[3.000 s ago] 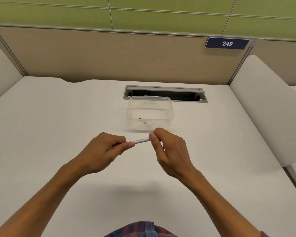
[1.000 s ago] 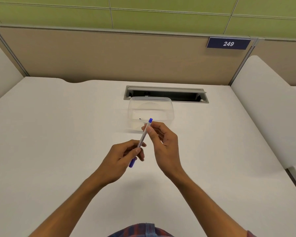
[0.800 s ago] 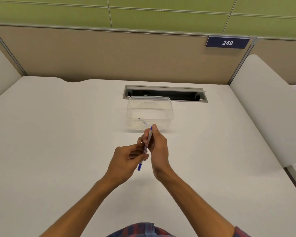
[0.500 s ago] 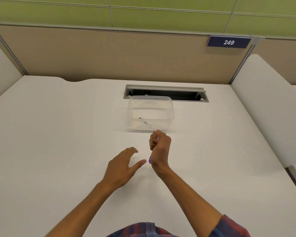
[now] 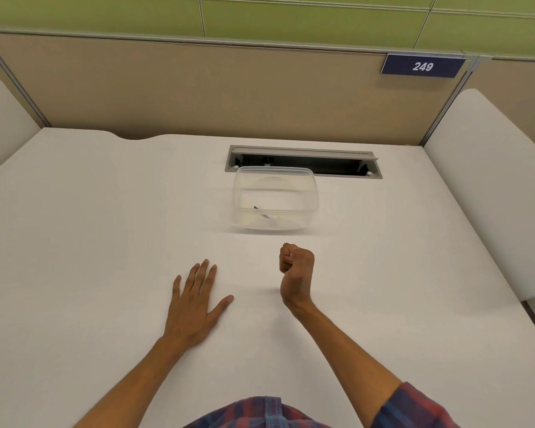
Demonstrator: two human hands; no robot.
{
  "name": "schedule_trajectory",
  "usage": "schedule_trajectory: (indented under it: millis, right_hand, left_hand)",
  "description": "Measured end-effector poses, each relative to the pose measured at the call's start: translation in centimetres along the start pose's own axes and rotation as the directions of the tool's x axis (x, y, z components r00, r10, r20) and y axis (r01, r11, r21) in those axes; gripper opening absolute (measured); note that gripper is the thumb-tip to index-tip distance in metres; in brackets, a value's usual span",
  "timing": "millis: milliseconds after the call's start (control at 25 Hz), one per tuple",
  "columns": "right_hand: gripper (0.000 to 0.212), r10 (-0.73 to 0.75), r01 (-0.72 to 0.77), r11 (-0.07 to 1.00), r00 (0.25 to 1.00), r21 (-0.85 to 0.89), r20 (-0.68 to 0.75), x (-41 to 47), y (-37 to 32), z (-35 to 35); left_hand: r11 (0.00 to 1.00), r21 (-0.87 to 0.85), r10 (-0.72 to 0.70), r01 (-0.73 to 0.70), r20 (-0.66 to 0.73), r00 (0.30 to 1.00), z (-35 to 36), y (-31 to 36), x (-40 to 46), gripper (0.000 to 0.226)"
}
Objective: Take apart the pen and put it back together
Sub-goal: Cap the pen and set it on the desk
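Left hand: the left hand (image 5: 195, 307) lies flat, palm down, on the white desk (image 5: 74, 242), fingers straight and slightly spread, thumb out to the side; it holds nothing.
Right hand: the right hand (image 5: 296, 271) is raised just off the desk with its back to the camera, fingers curled tight into a fist. Whether anything sits inside the fist cannot be told; the palm side is hidden.
Pen: no pen shows anywhere in this view. If the right hand has it, the fist and wrist cover it completely.
Container: a clear plastic container (image 5: 275, 200) stands toward the far edge of the desk, just beyond the right hand and apart from it. A small dark piece (image 5: 267, 215) lies inside; it is too small to name.
Cable slot: a grey cable slot (image 5: 303, 162) is sunk in the desk just behind the container.
Partition: a beige partition (image 5: 198, 94) closes the far edge, carrying a blue plate (image 5: 422, 67) reading 249.
Cut off: both forearms and a plaid sleeve (image 5: 414, 409) run out of the bottom edge.
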State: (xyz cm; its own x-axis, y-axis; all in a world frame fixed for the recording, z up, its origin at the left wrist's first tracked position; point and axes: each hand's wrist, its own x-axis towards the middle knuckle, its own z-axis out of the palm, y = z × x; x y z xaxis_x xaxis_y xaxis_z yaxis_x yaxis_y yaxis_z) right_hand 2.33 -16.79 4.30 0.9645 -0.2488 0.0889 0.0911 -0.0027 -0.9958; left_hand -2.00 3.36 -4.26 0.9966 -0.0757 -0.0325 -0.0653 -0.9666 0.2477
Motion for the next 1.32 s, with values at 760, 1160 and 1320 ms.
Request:
schedule_trajectory:
  millis: [760, 1160, 1320]
  right_hand:
    - [0.036, 0.008, -0.011, 0.999, 0.998, 0.044, 0.060, 1.0, -0.5, -0.4]
    - [0.028, -0.082, 0.079, 0.958, 0.997, -0.276, 0.001, 0.6, -0.7, -3.0]
    - [0.012, -0.021, 0.013, 0.956, 0.999, -0.292, -0.026, -0.8, 0.5, -4.6]
  left_hand:
    - [1.000, -0.015, 0.009, -0.010, -0.042, 0.999, 0.6, -0.4, 0.1, 0.083]
    - [0.999, -0.032, 0.012, -0.014, -0.053, 0.999, 0.8, -0.4, 0.1, 0.085]
    - [0.999, -0.035, 0.012, -0.014, -0.061, 0.998, 0.8, -0.4, 0.1, 0.086]
